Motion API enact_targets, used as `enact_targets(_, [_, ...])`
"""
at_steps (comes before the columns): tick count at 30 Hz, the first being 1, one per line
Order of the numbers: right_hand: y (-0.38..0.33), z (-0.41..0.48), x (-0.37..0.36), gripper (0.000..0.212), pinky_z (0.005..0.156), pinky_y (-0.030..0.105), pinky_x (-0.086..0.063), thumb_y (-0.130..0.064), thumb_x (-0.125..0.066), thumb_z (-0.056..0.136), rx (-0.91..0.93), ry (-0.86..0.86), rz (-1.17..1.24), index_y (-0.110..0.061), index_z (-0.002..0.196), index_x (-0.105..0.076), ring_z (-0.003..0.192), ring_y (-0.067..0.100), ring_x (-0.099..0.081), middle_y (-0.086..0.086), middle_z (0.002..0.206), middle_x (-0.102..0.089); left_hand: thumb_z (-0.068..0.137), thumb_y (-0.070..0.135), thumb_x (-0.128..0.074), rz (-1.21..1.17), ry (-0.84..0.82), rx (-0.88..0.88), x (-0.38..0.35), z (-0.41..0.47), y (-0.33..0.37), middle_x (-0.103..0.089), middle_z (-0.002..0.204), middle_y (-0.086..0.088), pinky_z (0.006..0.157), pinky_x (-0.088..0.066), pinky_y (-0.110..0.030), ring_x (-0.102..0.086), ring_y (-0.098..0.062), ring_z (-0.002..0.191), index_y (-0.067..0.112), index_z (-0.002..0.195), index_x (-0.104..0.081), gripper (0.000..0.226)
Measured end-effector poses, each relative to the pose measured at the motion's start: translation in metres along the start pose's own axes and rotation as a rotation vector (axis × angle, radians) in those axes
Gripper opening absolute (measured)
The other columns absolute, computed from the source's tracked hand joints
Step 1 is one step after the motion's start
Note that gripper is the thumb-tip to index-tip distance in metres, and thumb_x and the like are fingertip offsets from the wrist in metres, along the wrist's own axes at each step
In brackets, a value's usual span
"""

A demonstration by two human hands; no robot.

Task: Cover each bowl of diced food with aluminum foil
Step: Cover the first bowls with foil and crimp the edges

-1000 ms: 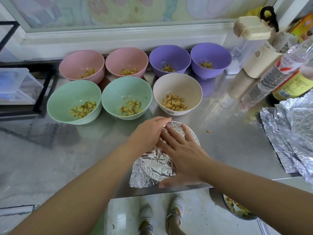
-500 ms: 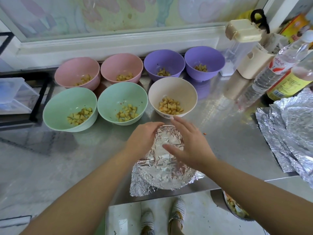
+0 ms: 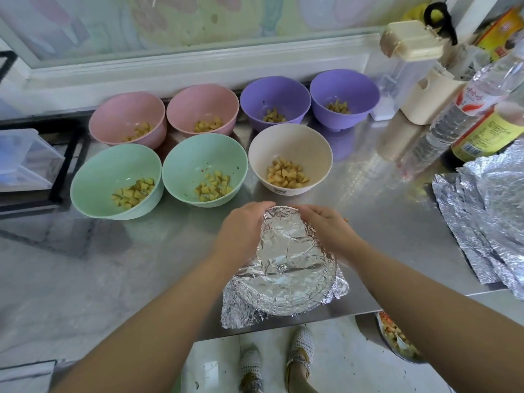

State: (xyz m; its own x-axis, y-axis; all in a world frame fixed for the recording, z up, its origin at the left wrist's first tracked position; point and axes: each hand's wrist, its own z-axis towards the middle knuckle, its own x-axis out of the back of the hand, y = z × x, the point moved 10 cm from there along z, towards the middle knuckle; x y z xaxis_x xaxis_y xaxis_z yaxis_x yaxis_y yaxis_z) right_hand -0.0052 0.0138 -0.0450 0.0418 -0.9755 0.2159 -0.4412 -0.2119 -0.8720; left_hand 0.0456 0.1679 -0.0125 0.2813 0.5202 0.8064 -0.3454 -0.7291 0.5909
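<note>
A foil-covered bowl (image 3: 286,268) sits at the front edge of the steel counter (image 3: 382,222). My left hand (image 3: 243,231) curls over the foil at the bowl's far left rim. On the far right rim my right hand (image 3: 326,225) grips the foil the same way. Behind stand several uncovered bowls of diced food: two green (image 3: 113,165) (image 3: 204,157), one cream (image 3: 289,146), two pink (image 3: 127,112) (image 3: 202,100), two purple (image 3: 275,92) (image 3: 344,86). Loose foil sheets (image 3: 487,217) lie at the right.
Bottles (image 3: 465,109) and a cream-lidded container (image 3: 408,66) crowd the back right corner. A window ledge (image 3: 198,63) runs behind the bowls. A clear plastic box (image 3: 22,160) on a black rack is at the left. A bowl of food (image 3: 397,336) sits below the counter edge.
My right hand has moved from the top of the foil to the bowl's far right rim. My left hand stayed at the far left rim. The camera view shifted slightly.
</note>
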Motion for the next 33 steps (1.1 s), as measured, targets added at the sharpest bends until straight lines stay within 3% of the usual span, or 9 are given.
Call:
enact_targets(3, [-0.016, -0.015, 0.014, 0.033, 0.094, 0.025, -0.048, -0.04, -0.043, 0.106, 0.11, 0.139, -0.089, -0.026, 0.124, -0.067, 0.098, -0.009, -0.062, -0.014, 0.112, -0.07, 0.103, 0.003, -0.047, -0.012, 0.03, 0.039, 0.004, -0.002, -0.003, -0.067, 0.131, -0.005, 0.097, -0.046, -0.029, -0.063, -0.022, 0.118, 0.015, 0.137, -0.062, 0.039])
enact_targets(5, [-0.019, -0.03, 0.018, 0.031, 0.081, 0.01, -0.042, -0.033, -0.043, 0.107, 0.168, 0.261, -0.075, -0.026, 0.129, -0.064, 0.088, -0.013, -0.058, -0.016, 0.111, -0.066, 0.104, 0.003, -0.047, -0.013, 0.051, 0.061, 0.007, -0.006, -0.003, -0.066, 0.133, -0.005, 0.097, -0.044, -0.026, -0.062, -0.02, 0.119, 0.015, 0.138, -0.061, 0.039])
enact_targets(7, [-0.004, -0.038, 0.014, 0.034, 0.085, -0.001, -0.035, -0.028, -0.043, 0.107, 0.152, 0.316, -0.045, -0.023, 0.138, -0.059, 0.105, -0.01, -0.056, -0.017, 0.124, -0.061, 0.105, 0.006, -0.045, -0.021, 0.065, 0.082, 0.009, -0.009, -0.002, -0.065, 0.135, -0.003, 0.097, -0.042, -0.024, -0.061, -0.019, 0.121, 0.017, 0.139, -0.06, 0.039])
enact_targets(11, [0.019, -0.038, 0.011, 0.032, 0.109, 0.026, -0.041, -0.022, -0.043, 0.108, 0.076, 0.347, 0.148, -0.027, 0.135, -0.059, 0.123, 0.004, -0.057, -0.016, 0.128, -0.065, 0.105, 0.007, -0.041, -0.014, 0.071, 0.112, 0.009, -0.011, -0.001, -0.064, 0.136, -0.001, 0.097, -0.044, -0.027, -0.06, -0.017, 0.122, 0.02, 0.141, -0.058, 0.041])
enact_targets(14, [0.032, -0.035, 0.006, 0.029, 0.109, 0.045, -0.046, -0.02, -0.045, 0.108, 0.009, 0.297, 0.386, -0.023, 0.129, -0.064, 0.116, 0.014, -0.066, -0.006, 0.12, -0.072, 0.105, 0.006, -0.042, -0.005, 0.073, 0.118, 0.009, -0.011, 0.0, -0.063, 0.137, -0.001, 0.098, -0.045, -0.029, -0.06, -0.017, 0.122, 0.019, 0.141, -0.058, 0.042])
enact_targets(18, [0.036, -0.038, -0.001, 0.029, 0.105, 0.05, -0.048, -0.02, -0.043, 0.107, -0.082, 0.252, 0.585, -0.019, 0.117, -0.071, 0.109, 0.024, -0.07, 0.004, 0.112, -0.075, 0.104, 0.005, -0.042, -0.002, 0.072, 0.124, 0.009, -0.012, 0.002, -0.064, 0.135, -0.003, 0.097, -0.045, -0.03, -0.06, -0.019, 0.12, 0.017, 0.141, -0.058, 0.042])
enact_targets(23, [0.019, -0.039, 0.014, 0.034, 0.113, 0.034, -0.039, -0.033, -0.041, 0.108, -0.008, 0.267, 0.277, -0.025, 0.132, -0.064, 0.124, 0.008, -0.058, -0.007, 0.132, -0.066, 0.105, 0.006, -0.042, -0.027, 0.108, 0.182, 0.012, -0.019, -0.004, -0.066, 0.132, -0.003, 0.09, -0.038, -0.018, -0.06, -0.016, 0.116, 0.017, 0.14, -0.059, 0.041])
enact_targets(29, [-0.007, -0.049, 0.023, 0.04, 0.102, 0.019, -0.028, -0.026, -0.041, 0.108, 0.122, 0.37, -0.035, -0.023, 0.147, -0.048, 0.126, 0.0, -0.043, -0.009, 0.139, -0.053, 0.107, 0.012, -0.041, -0.096, 0.195, 0.332, 0.018, -0.055, -0.019, -0.053, 0.147, 0.0, 0.105, -0.031, -0.019, -0.048, -0.014, 0.133, 0.017, 0.145, -0.051, 0.04])
enact_targets(33, [-0.003, -0.046, 0.018, 0.04, 0.101, 0.017, -0.03, -0.022, -0.04, 0.108, 0.101, 0.437, 0.0, -0.02, 0.147, -0.048, 0.126, 0.002, -0.046, -0.005, 0.143, -0.054, 0.104, 0.017, -0.043, 0.182, 0.201, -0.096, 0.022, -0.041, 0.032, -0.049, 0.15, -0.001, 0.117, -0.034, -0.049, -0.04, -0.02, 0.142, 0.015, 0.144, -0.052, 0.041])
